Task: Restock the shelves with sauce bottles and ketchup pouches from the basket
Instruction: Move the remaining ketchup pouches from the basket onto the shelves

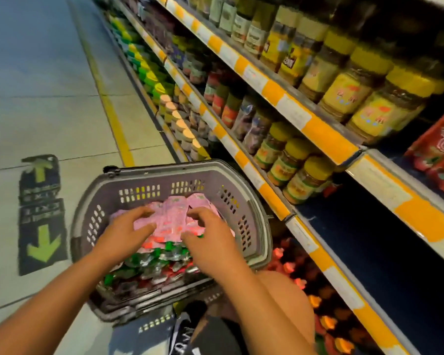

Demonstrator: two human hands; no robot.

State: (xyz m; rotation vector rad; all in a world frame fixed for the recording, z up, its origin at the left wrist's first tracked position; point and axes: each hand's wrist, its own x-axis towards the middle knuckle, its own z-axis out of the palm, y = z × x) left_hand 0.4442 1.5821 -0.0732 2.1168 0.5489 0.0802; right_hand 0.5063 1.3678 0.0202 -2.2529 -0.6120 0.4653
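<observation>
A grey plastic basket (164, 175) sits on the floor in front of me, full of ketchup pouches (169, 219) with pink backs and green caps. My left hand (124, 233) lies on the left side of the pile, its fingers and thumb curled round a bunch of pouches. My right hand (208, 239) grips the same bunch from the right, fingers bent over the top edge. Red pouches (436, 149) stand on the shelf at the far right. Red-capped sauce bottles (303, 280) fill the lowest shelf beside the basket.
Shelves with orange and white price strips (274, 93) run along the right, holding yellow-lidded jars (349, 88). A bare dark blue shelf section (364, 242) lies right of the basket. My knee (287, 298) is bent near the basket. Green arrow floor stickers (42, 216) mark the aisle.
</observation>
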